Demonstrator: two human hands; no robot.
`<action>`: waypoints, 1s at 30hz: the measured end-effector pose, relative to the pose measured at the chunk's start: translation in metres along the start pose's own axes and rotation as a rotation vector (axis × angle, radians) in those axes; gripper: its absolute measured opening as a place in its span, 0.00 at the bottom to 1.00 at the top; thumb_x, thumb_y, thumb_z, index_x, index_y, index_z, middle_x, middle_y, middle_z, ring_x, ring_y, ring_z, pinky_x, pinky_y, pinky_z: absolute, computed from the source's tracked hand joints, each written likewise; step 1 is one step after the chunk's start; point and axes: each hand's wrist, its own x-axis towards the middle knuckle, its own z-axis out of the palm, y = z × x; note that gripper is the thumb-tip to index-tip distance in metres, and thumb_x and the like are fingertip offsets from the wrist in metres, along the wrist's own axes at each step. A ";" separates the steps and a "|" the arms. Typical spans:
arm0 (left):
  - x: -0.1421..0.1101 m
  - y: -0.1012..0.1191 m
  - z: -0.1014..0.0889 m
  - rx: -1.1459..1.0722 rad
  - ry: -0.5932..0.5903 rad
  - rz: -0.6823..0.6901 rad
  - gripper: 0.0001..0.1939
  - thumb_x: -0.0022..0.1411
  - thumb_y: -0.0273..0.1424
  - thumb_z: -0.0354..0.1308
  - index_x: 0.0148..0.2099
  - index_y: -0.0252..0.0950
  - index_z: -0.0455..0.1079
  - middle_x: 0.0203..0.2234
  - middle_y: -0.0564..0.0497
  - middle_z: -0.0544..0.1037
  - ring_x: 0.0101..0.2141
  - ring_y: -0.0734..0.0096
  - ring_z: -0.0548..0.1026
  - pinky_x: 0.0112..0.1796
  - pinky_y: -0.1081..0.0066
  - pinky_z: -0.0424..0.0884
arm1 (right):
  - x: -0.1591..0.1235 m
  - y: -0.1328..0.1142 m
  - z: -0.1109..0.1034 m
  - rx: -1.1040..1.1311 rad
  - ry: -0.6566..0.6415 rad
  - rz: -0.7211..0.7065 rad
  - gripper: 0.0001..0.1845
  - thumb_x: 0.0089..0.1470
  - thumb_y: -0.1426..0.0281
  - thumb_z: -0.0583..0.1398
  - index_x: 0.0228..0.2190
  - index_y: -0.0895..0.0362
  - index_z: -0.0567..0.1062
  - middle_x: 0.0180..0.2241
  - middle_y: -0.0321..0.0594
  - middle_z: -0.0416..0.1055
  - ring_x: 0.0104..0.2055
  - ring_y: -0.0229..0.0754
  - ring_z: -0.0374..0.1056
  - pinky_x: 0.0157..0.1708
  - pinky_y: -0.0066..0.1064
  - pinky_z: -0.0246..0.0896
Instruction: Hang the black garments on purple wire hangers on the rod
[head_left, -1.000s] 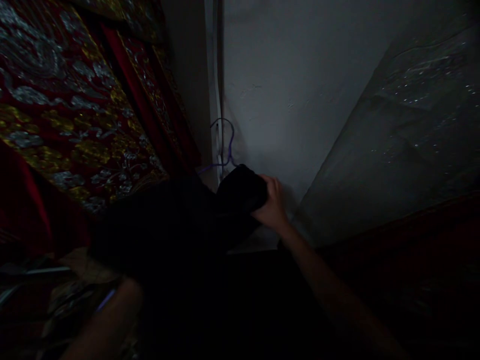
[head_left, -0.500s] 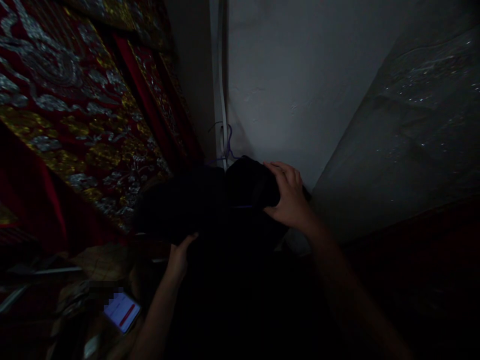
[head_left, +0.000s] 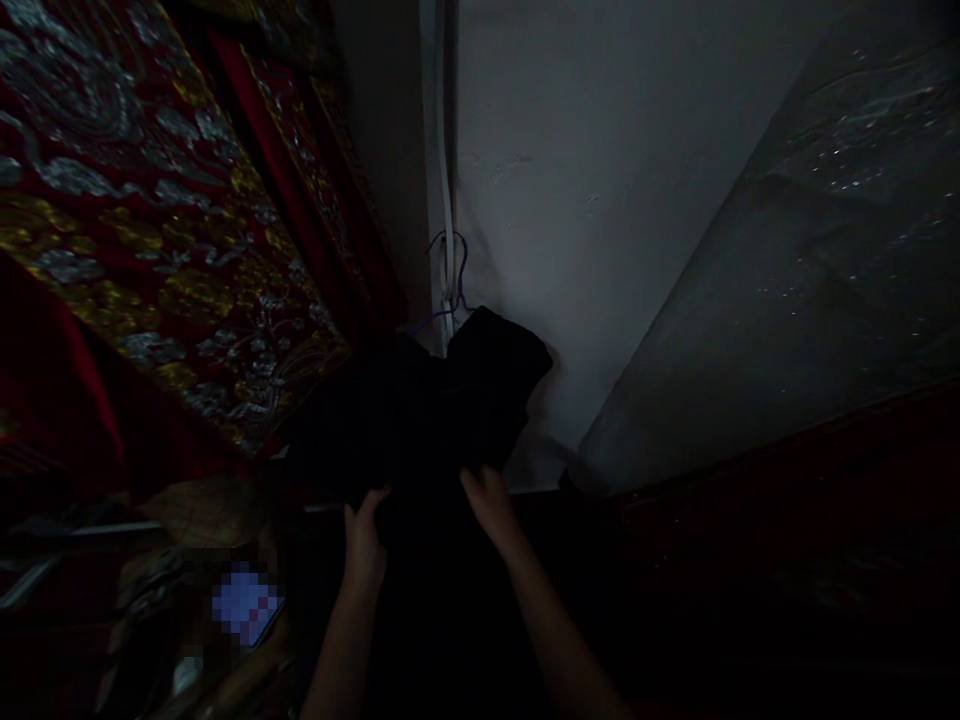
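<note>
A black garment point(head_left: 491, 375) hangs on a purple wire hanger point(head_left: 463, 262); its outline resembles a short-sleeved top, but the dark hides its details. The hanger's hook is at a pale strip point(head_left: 441, 130) running up the wall corner. My left hand point(head_left: 365, 540) grips the cloth on the left side, thumb on top and the other fingers mostly hidden. Lower on the right side of the garment, my right hand point(head_left: 489, 503) is closed on the fabric, slightly blurred, its fingertips lost in the black.
Red cloth point(head_left: 202, 230) with gold and silver embroidery hangs at the left. A pale wall point(head_left: 600, 150) lies behind, with a shiny translucent sheet point(head_left: 787, 270) at the right. A lit phone point(head_left: 246, 605), partly pixelated, lies at lower left among dim clutter.
My right hand has left the garment's right shoulder and moved down and left to its lower right side. My left hand came into view earlier and now stays near the left side.
</note>
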 end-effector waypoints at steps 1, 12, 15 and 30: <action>0.002 -0.002 -0.002 0.050 0.081 0.129 0.24 0.50 0.39 0.65 0.48 0.39 0.66 0.48 0.44 0.75 0.53 0.53 0.73 0.53 0.55 0.71 | -0.004 0.004 -0.004 0.001 -0.030 0.032 0.13 0.55 0.62 0.57 0.22 0.54 0.70 0.23 0.39 0.71 0.30 0.45 0.70 0.34 0.34 0.63; -0.053 -0.060 0.039 0.350 -0.408 0.478 0.16 0.55 0.32 0.63 0.48 0.42 0.71 0.44 0.43 0.77 0.48 0.52 0.75 0.52 0.56 0.69 | -0.039 -0.012 -0.030 0.132 -0.286 0.039 0.29 0.52 0.47 0.59 0.13 0.54 0.65 0.13 0.33 0.60 0.18 0.36 0.57 0.23 0.30 0.51; -0.061 -0.057 0.048 0.334 -0.413 0.469 0.04 0.57 0.33 0.60 0.37 0.44 0.71 0.31 0.49 0.77 0.35 0.58 0.76 0.39 0.63 0.72 | -0.044 -0.019 -0.038 0.174 -0.354 -0.034 0.32 0.54 0.43 0.58 0.16 0.56 0.68 0.16 0.35 0.63 0.21 0.37 0.60 0.25 0.30 0.54; -0.041 -0.046 0.031 0.409 -0.364 0.586 0.04 0.60 0.31 0.60 0.31 0.43 0.74 0.29 0.50 0.77 0.33 0.59 0.76 0.38 0.65 0.70 | -0.009 -0.103 -0.064 0.404 -0.508 0.041 0.20 0.49 0.56 0.62 0.17 0.58 0.70 0.14 0.35 0.67 0.14 0.30 0.54 0.15 0.24 0.42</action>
